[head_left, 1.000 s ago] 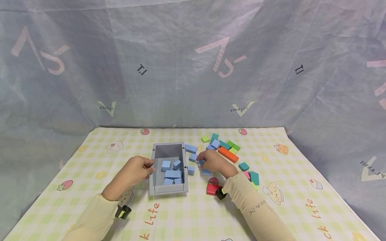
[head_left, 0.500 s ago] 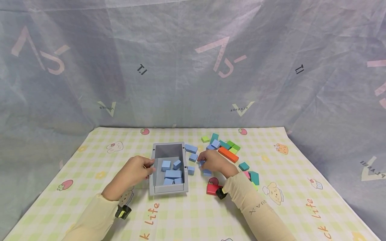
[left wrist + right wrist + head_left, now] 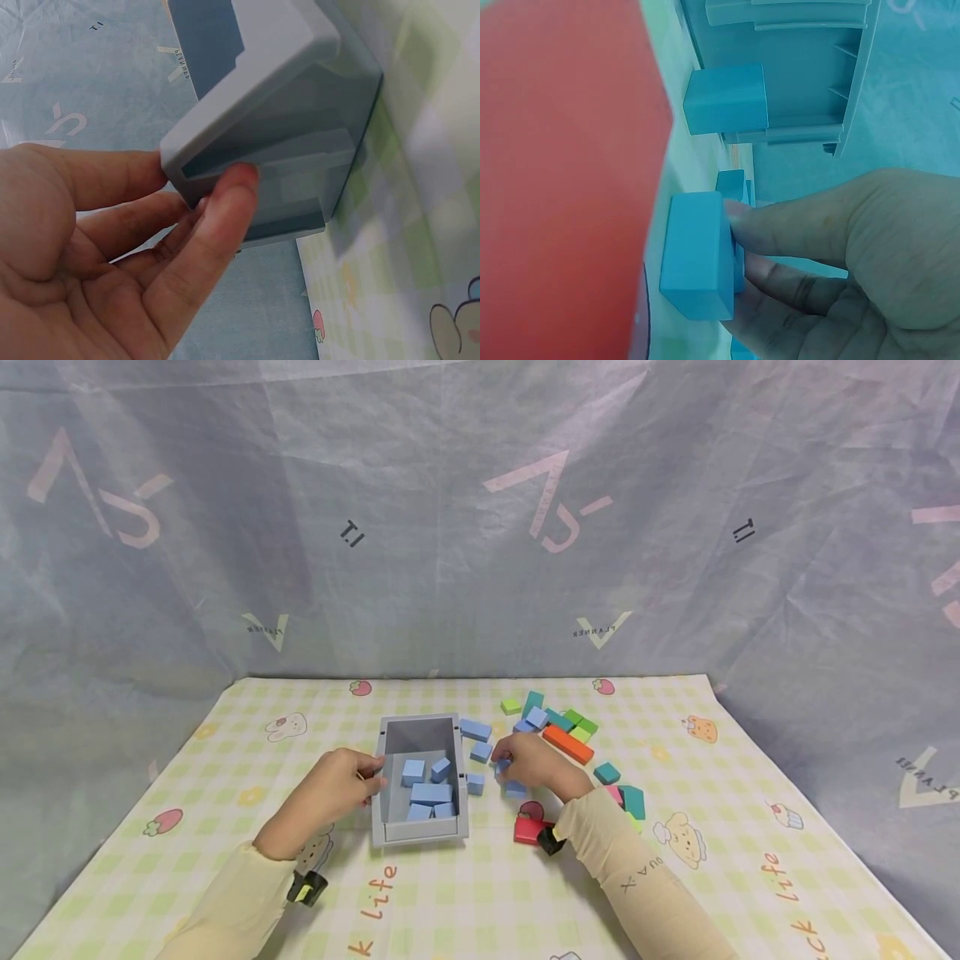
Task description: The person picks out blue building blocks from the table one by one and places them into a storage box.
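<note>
My left hand [image 3: 341, 783] pinches the left rim of an open grey box [image 3: 419, 831], and in the left wrist view its fingers and thumb lie on either side of the box's edge. Inside the box lie several light blue blocks [image 3: 431, 794]. Beyond the box's right side, my right hand [image 3: 534, 762] has thumb and fingers around a small blue block [image 3: 501, 769], partly covered by the hand. Just in front of it lies another blue block [image 3: 694, 255], which hides most of the held one in the right wrist view.
Several loose blue blocks [image 3: 476, 730] lie between the box and right hand. Behind that hand are green blocks [image 3: 576, 721], teal ones [image 3: 533, 703] and a long orange block [image 3: 567, 745]. A red block [image 3: 528, 830] sits beneath the right wrist. A checked cloth [image 3: 247, 752] covers the table.
The blue blocks at my right fingertips have shifted very slightly. My left hand and the box stay where they were.
</note>
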Available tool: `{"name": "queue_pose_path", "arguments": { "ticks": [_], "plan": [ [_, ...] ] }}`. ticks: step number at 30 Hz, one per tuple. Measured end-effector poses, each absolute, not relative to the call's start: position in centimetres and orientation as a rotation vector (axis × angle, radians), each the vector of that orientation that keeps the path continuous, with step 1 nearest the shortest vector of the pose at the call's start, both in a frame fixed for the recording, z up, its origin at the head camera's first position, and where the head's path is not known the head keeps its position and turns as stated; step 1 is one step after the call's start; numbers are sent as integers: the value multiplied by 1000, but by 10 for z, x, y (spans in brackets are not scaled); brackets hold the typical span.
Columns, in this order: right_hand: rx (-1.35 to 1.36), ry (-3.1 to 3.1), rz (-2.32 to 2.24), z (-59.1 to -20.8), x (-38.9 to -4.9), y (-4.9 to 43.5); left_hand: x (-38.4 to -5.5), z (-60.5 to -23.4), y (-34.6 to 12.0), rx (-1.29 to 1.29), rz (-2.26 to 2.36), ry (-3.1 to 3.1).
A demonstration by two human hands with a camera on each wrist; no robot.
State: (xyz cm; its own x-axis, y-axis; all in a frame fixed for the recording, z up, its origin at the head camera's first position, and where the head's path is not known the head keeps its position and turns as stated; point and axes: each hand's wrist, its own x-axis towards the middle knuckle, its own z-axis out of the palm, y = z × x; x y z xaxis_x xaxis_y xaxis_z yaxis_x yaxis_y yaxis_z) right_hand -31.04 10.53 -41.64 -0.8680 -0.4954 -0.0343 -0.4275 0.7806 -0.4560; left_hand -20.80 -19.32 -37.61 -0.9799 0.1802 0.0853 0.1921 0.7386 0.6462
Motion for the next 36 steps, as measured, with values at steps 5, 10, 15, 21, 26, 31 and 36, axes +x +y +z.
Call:
{"name": "queue_pose_path", "arguments": {
  "ticks": [5, 10, 15, 21, 26, 31, 36],
  "plan": [
    [-724, 2812, -672, -416, -310, 106, -208, -377, -193, -300, -1093, -2915],
    [-728, 2810, -683, -415, -310, 106, -210, -377, -193, -300, -1106, -2912],
    [-732, 2816, -685, -415, -310, 106, -210, -378, -193, -300, -1114, -2909],
    [-710, 2826, -657, -416, -310, 105, -209, -378, -193, -311, -1121, -2898],
    [-690, 2836, -652, -415, -310, 107, -209, -378, -193, -323, -1115, -2891],
    [-683, 2870, -684, -411, -311, 111, -210, -378, -193, -328, -1106, -2891],
    [-736, 2916, -791, -405, -313, 116, -209, -378, -193, -324, -1097, -2898]
  ]
}}
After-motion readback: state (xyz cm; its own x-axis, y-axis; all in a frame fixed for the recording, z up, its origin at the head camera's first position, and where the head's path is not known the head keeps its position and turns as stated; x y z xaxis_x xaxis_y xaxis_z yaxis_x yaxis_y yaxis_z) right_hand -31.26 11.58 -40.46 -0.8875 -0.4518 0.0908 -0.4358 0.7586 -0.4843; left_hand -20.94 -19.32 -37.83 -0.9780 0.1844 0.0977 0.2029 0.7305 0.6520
